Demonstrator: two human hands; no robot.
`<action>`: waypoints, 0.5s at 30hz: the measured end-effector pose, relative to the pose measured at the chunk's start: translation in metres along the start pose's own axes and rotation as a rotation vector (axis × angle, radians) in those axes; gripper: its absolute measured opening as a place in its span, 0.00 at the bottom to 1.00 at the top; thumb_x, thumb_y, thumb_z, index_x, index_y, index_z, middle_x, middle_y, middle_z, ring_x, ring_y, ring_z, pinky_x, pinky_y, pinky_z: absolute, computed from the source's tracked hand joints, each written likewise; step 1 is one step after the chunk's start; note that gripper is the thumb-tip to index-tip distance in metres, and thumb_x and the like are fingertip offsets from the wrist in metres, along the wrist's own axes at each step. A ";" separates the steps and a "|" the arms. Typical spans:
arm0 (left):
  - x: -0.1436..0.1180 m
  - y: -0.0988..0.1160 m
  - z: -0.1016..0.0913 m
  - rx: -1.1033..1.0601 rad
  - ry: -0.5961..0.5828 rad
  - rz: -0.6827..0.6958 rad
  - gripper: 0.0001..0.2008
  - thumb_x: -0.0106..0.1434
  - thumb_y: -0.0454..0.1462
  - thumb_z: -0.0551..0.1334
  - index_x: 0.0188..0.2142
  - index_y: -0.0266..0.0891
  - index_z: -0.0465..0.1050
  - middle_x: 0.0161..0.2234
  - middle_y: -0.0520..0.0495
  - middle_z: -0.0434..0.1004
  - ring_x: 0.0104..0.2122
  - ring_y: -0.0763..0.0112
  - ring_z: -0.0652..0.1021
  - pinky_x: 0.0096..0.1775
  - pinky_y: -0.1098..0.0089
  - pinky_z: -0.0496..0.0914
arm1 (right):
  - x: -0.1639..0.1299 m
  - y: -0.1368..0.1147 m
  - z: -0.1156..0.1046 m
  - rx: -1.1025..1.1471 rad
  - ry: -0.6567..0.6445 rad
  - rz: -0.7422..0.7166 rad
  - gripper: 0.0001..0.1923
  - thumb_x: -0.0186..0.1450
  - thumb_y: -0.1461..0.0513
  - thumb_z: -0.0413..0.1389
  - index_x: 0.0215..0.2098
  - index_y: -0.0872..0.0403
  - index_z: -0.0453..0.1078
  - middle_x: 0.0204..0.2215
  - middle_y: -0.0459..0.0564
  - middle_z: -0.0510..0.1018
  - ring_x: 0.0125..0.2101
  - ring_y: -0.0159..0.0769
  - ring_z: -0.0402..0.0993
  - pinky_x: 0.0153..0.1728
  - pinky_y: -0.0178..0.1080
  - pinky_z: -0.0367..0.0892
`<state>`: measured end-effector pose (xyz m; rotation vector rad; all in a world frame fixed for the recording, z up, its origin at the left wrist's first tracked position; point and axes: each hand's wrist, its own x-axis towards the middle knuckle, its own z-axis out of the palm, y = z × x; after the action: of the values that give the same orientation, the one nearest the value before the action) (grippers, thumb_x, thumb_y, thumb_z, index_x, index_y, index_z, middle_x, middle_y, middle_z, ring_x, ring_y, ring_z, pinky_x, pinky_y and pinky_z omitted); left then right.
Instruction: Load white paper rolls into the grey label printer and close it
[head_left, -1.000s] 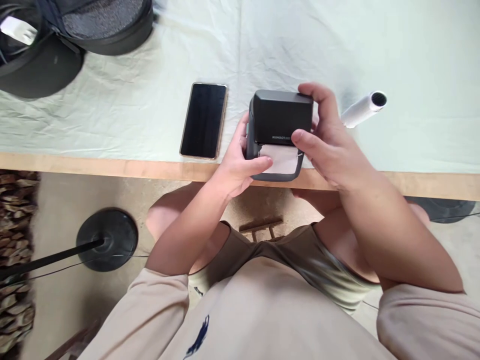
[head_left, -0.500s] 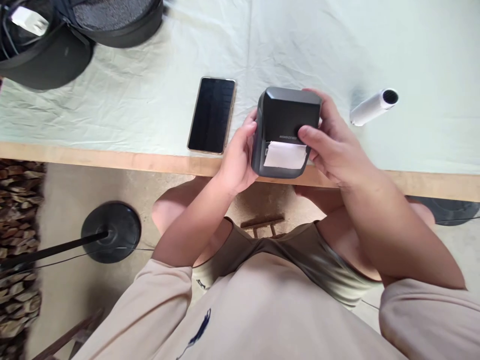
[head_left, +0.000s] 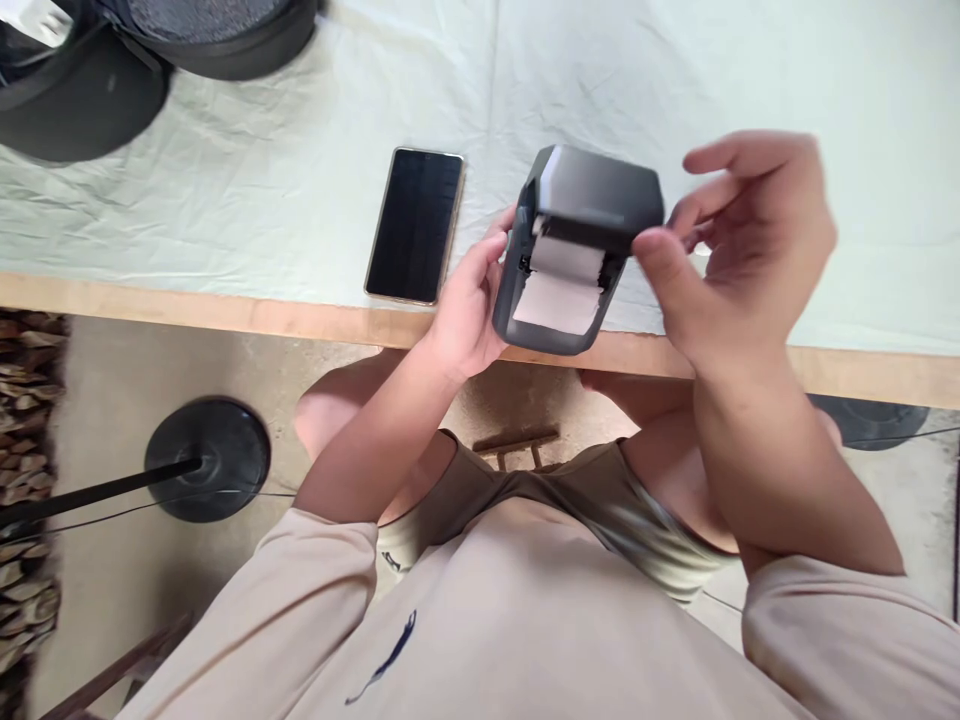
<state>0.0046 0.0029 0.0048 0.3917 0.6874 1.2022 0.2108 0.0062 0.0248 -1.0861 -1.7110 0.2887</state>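
Held over the table's front edge is a dark grey label printer (head_left: 559,345) with its lid (head_left: 600,195) raised. White label paper (head_left: 559,303) shows inside and across its front. My left hand (head_left: 472,300) is closed around the printer's left side. At the lid's right edge is the thumb of my right hand (head_left: 750,240). That hand's other fingers are spread and slightly curled, apart from the printer. A phone (head_left: 416,225) with a dark screen lies left of the printer.
A pale cloth covers the table, which has a wooden front edge (head_left: 225,308). An open black case (head_left: 90,105) stands at the far left. Below, a round black stand base (head_left: 210,460) rests on the floor, with stacked firewood (head_left: 26,440) farther left.
The printer's lid has swung up, exposing the paper inside. My right hand has moved right and up, its fingers coming off the printer's side. My left hand keeps its hold.
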 end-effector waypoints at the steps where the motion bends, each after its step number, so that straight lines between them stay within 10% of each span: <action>1: -0.002 0.001 0.002 0.007 -0.007 -0.012 0.10 0.81 0.41 0.61 0.47 0.45 0.83 0.45 0.47 0.90 0.75 0.46 0.79 0.71 0.53 0.77 | 0.004 -0.006 0.000 0.019 0.051 0.036 0.21 0.78 0.38 0.65 0.50 0.44 0.74 0.38 0.47 0.79 0.29 0.37 0.77 0.27 0.45 0.67; 8: -0.008 0.004 -0.002 0.118 -0.111 -0.018 0.09 0.74 0.41 0.70 0.52 0.48 0.85 0.48 0.46 0.91 0.70 0.42 0.81 0.66 0.52 0.80 | 0.020 -0.024 -0.009 0.125 -0.066 0.088 0.12 0.82 0.51 0.63 0.43 0.44 0.69 0.46 0.51 0.81 0.53 0.49 0.91 0.21 0.41 0.72; 15: -0.010 0.005 -0.002 0.126 -0.087 -0.053 0.11 0.73 0.38 0.70 0.54 0.47 0.81 0.47 0.49 0.88 0.60 0.50 0.86 0.59 0.56 0.83 | 0.027 -0.015 -0.010 -0.436 -0.550 -0.009 0.15 0.71 0.60 0.68 0.55 0.41 0.79 0.41 0.46 0.89 0.28 0.43 0.78 0.34 0.51 0.71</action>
<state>-0.0027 -0.0054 0.0095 0.5244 0.6961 1.0892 0.2104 0.0156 0.0562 -1.4004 -2.3433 0.2246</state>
